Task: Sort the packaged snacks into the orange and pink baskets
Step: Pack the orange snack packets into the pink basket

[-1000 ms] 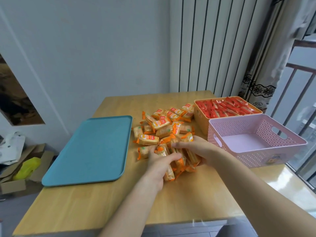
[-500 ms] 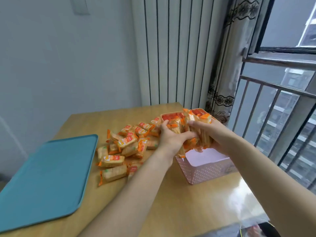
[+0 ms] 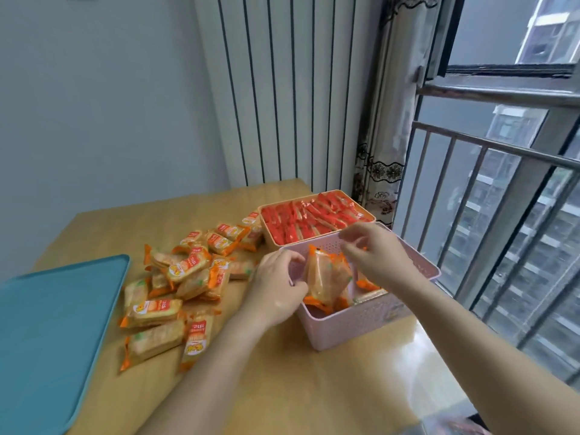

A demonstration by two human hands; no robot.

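A wooden table [image 3: 298, 387] by a window. The left hand [image 3: 279, 287] and right hand [image 3: 376, 257] are over the pink basket [image 3: 354, 321], with a blurred bunch of orange-trimmed cracker packets [image 3: 326, 277] between them inside it. The left fingers curl against the bunch; whether they grip it cannot be told. The right fingers hang loosely curled, holding nothing. More such packets [image 3: 185, 277] are heaped on the table, their red labels too blurred to read. The orange basket [image 3: 270, 240] behind is full of red packets [image 3: 314, 221]. A teal tray [image 3: 53, 324] lies at the left.
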